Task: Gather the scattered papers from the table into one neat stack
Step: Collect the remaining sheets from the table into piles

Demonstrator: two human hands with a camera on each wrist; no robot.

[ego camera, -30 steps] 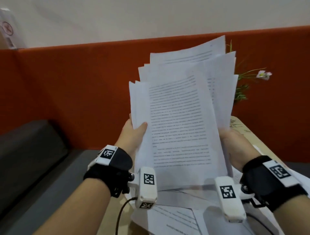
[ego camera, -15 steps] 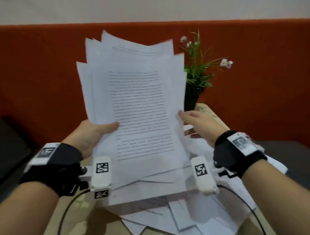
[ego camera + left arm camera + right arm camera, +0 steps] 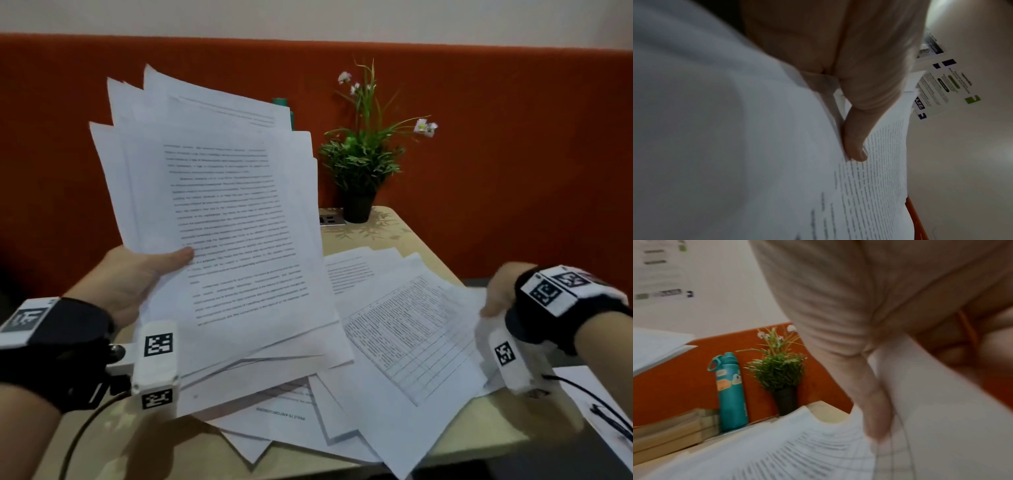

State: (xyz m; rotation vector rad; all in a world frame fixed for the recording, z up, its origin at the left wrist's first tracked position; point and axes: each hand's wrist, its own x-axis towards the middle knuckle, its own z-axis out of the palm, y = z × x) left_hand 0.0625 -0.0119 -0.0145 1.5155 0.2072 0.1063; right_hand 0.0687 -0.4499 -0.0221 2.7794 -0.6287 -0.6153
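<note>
Left hand: the left hand (image 3: 135, 274) holds a fanned bundle of papers (image 3: 219, 219) up off the table, thumb laid across the printed front page and the fingers hidden behind the sheets. In the left wrist view the thumb (image 3: 854, 139) presses on the lines of text near the page's edge.

Bundle of papers: it stands tilted, top leaning away from the person, with its sheets uneven and spread at the top corners; its lower edge hangs over the loose sheets lying below.

Right hand: the right hand (image 3: 498, 291) is low at the right side of the table, well apart from the bundle, pinching the right edge of a table-printed sheet (image 3: 411, 329). The right wrist view shows the thumb on top of that sheet (image 3: 818, 451) with the fingers curled beneath it, though the picture is blurred.

Loose sheets: several more papers (image 3: 298, 421) lie overlapping and askew on the table (image 3: 376, 229), some jutting past its near edge, between the two hands.

Table back: a potted plant (image 3: 363, 164) in a dark pot stands at the far edge against the orange partition (image 3: 513, 154); a teal bottle (image 3: 729, 391) stands just beside it to the left, mostly hidden behind the bundle in the head view.
</note>
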